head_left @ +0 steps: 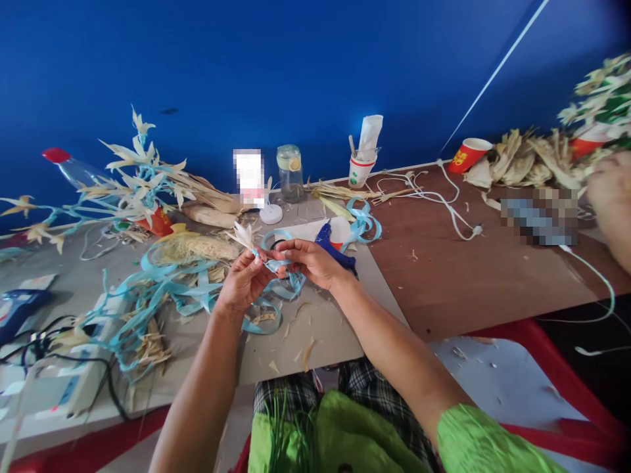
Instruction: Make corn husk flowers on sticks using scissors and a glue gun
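Observation:
My left hand (pixel 244 281) is closed in a pinch on the stem of a small pale corn-husk flower (pixel 244 234) wrapped with light blue ribbon (pixel 290 287). My right hand (pixel 310 261) is closed too, pinching the same ribbon right beside the left fingers. Both hands meet above a grey board (pixel 315 328) on the table. Ribbon loops trail down and to the left from the hands. A blue glue gun (pixel 335 248) lies just behind my right hand.
A branch of husk flowers (pixel 133 177) on blue stems lies at the left, with husk piles (pixel 197 248). A jar (pixel 290 172), paper cups (pixel 359 172) (pixel 468 154), white cables (pixel 444 200), a power strip (pixel 64 387) and another person's hand (pixel 611 197) are around.

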Tool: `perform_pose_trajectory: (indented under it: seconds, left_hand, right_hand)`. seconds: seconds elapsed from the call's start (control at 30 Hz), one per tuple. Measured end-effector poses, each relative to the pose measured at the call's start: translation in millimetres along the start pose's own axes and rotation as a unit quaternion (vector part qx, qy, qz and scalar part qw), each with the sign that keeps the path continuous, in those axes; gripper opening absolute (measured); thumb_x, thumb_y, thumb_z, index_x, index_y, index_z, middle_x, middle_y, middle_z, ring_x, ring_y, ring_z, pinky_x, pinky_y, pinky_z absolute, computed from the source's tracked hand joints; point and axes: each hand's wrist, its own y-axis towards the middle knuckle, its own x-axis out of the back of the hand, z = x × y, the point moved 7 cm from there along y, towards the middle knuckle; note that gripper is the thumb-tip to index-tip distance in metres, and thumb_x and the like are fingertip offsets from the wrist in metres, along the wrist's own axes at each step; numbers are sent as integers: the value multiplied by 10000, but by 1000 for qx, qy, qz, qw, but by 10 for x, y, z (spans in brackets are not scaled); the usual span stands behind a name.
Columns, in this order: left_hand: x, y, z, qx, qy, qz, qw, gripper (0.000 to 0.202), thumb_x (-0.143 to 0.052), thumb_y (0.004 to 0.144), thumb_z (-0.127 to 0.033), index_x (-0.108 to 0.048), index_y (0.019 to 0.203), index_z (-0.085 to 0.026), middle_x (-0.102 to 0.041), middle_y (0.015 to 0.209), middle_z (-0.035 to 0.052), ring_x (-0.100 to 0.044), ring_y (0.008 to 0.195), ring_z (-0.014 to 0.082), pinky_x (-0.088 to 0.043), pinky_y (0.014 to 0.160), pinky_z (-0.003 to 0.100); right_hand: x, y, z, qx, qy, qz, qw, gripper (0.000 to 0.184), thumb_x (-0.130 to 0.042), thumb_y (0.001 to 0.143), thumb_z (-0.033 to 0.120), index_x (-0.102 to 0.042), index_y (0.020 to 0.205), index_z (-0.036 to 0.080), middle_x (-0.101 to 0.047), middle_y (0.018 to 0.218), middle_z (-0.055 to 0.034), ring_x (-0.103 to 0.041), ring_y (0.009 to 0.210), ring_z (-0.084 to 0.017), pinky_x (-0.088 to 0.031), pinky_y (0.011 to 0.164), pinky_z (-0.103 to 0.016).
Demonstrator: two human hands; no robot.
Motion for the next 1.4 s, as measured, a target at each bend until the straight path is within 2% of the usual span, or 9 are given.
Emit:
perform_pose_trajectory:
  seconds: [0.2, 0.33, 0.53, 0.63, 0.73, 0.87, 0.97, 1.03, 1.4]
  left_hand:
    - [62, -14, -51, -27, 1, -13, 1000, 267, -767, 614, -316, -562, 705, -171, -658, 890, 42, -632, 667, 142, -515, 638, 297]
    - [71, -17, -47, -30, 20, -7, 999, 252, -745, 644, -334, -575, 734, -171, -656, 769, 42, -630, 654, 151, -506, 651, 306]
    - [24, 37, 70, -32, 166, 29, 985, 238, -699, 705, -350, -610, 784, -144, -668, 730, 56, -616, 632, 145, -481, 634, 276]
    - [13, 67, 84, -69, 262, 25, 962, 220, -647, 753, -356, -608, 780, -141, -674, 730, 51, -609, 651, 141, -471, 645, 267]
    - [63, 77, 60, -118, 343, -19, 932, 201, -591, 791, -349, -599, 791, -149, -655, 717, 29, -592, 650, 131, -458, 642, 255]
    - [93, 51, -11, -181, 493, -79, 847, 173, -542, 817, -320, -595, 790, -157, -615, 702, 9, -563, 648, 121, -429, 633, 240]
    - [17, 22, -73, -231, 570, -79, 785, 145, -523, 824, -277, -586, 768, -160, -603, 709, 9, -550, 664, 118, -420, 656, 238]
    - [-32, 12, -92, -253, 596, -69, 759, 122, -512, 828, -249, -582, 780, -162, -609, 734, 14, -549, 677, 117, -421, 670, 238]
    - [-112, 20, -18, -279, 618, -11, 735, 116, -467, 864, -223, -571, 846, -174, -606, 802, 36, -559, 743, 124, -433, 695, 239]
  right_hand:
    - [21, 12, -39, 0, 1, -1, 1000, 340, -764, 595, 316, -635, 873, 167, -597, 715, 13, -506, 573, -83, -380, 559, -227]
    - [19, 11, -34, 14, -25, -7, 1000, 317, -736, 629, 313, -642, 896, 170, -609, 738, 2, -531, 635, -100, -401, 614, -239]
    - [161, -60, 233, 151, -85, -127, 977, 194, -677, 677, 312, -660, 832, 197, -603, 735, 21, -514, 670, -89, -403, 690, -238]
    - [200, -66, 276, 177, -49, -128, 975, 154, -660, 679, 288, -662, 804, 199, -613, 746, 15, -514, 655, -90, -402, 661, -235]
    - [237, -64, 299, 199, -22, -125, 972, 86, -658, 664, 252, -651, 721, 187, -600, 704, 14, -502, 624, -86, -394, 629, -229]
    - [203, -60, 290, 183, -16, -94, 978, 165, -667, 695, 349, -641, 723, 188, -583, 680, 9, -483, 601, -89, -391, 605, -232]
    - [158, -94, 315, 185, -47, -91, 977, 240, -680, 696, 418, -640, 767, 192, -581, 708, 8, -485, 628, -91, -389, 624, -233]
    - [129, -119, 338, 190, -75, -92, 974, 268, -692, 685, 429, -638, 808, 196, -583, 739, 12, -487, 650, -90, -380, 633, -230]
    - [116, -83, 324, 170, -131, -80, 973, 222, -665, 693, 391, -622, 703, 174, -581, 673, 21, -484, 630, -95, -371, 641, -245]
